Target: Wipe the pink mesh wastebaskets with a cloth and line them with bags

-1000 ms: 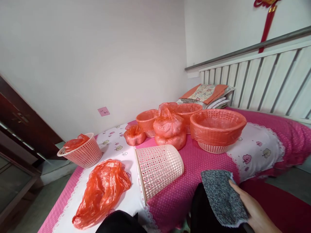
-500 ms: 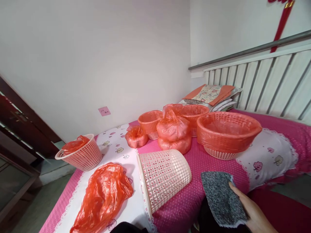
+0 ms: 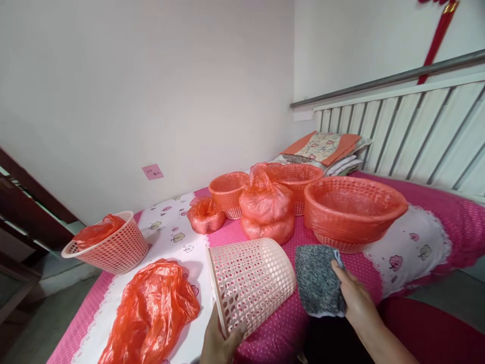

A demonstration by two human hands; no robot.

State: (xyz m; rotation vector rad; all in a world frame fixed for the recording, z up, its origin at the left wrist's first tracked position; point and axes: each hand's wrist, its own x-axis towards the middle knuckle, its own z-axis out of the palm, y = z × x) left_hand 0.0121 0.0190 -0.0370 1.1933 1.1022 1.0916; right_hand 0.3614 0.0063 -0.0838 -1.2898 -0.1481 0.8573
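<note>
A pale pink plastic basket [image 3: 253, 283] with a pattern of holes lies on its side on the bed. My left hand [image 3: 222, 336] grips its rim at the lower left, thumb on the outside and the other fingers partly hidden. In my right hand [image 3: 354, 293] is a grey speckled cloth [image 3: 320, 280], pinched at its right edge and held just right of the basket's base. Left of the basket, a crumpled red plastic bag [image 3: 155, 308] is spread on the white part of the bedspread.
Behind stand a large red-lined basket [image 3: 352, 217], two smaller lined baskets, a bulging red bag [image 3: 267, 212] and a smaller red bundle [image 3: 205, 216]. At the left, another pink basket [image 3: 113, 247] holds a red bag. Folded bedding [image 3: 326, 149] lies by the white headboard [image 3: 409, 126].
My left hand has come into view and taken hold of the fallen basket's rim. My right hand has brought the grey cloth up and left, closer to the basket.
</note>
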